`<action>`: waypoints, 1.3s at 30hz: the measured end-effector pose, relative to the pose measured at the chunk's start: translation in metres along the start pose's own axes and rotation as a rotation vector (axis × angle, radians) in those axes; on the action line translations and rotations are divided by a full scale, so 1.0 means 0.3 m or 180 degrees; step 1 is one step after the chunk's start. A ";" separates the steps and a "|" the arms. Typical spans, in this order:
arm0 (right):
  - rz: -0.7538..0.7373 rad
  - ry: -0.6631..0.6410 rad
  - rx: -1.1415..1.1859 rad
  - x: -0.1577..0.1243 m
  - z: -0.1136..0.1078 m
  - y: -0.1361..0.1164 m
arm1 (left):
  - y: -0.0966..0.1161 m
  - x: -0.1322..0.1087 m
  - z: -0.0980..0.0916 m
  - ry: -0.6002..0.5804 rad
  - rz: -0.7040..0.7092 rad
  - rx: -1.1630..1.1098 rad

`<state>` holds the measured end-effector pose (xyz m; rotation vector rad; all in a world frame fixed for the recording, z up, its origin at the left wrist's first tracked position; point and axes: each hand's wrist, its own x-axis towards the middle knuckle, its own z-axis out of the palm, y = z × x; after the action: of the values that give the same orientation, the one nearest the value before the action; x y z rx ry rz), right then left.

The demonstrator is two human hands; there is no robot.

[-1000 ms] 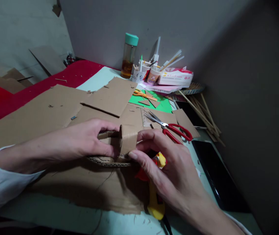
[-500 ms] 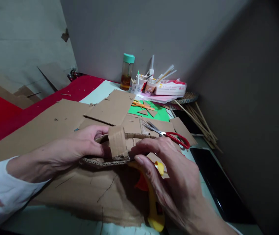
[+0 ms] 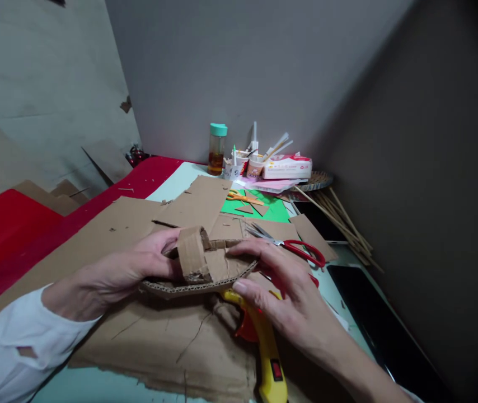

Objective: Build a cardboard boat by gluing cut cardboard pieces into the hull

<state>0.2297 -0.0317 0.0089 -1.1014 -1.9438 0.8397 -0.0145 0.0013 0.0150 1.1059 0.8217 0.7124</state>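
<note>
A shallow cardboard shape (image 3: 224,264) with a corrugated edge is held up in front of me, and a bent cardboard strip (image 3: 193,256) stands across its left part. My left hand (image 3: 155,254) grips the left end; its fingers reach behind the strip and are partly hidden. At the right end, my right hand (image 3: 279,280) has its fingers over the rim and its thumb at the front edge. Below lies a yellow glue gun (image 3: 267,350) with an orange trigger, on a large cardboard sheet (image 3: 155,341). Red-handled scissors (image 3: 301,250) lie just beyond my right hand.
Farther back are orange scissors (image 3: 243,197) on green paper (image 3: 279,207), cups of pens (image 3: 234,169), a drink bottle (image 3: 217,150) and a tissue pack (image 3: 288,167). Wooden sticks (image 3: 343,221) and a black phone-like slab (image 3: 373,313) lie to the right. A grey wall (image 3: 264,67) stands behind.
My view has tilted up slightly. My right hand has shifted right along the cardboard shape, baring more of its inside and of the glue gun. The left hand keeps its hold.
</note>
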 end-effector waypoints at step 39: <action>0.0243 -0.0278 0.1581 0.031 -0.057 0.038 | 0.167 0.002 0.071 0.0600 0.2261 0.2269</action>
<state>0.2455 -0.0157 0.0111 -0.8512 -1.6363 1.3427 -0.0005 0.0065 0.0674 2.0495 0.8658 1.1664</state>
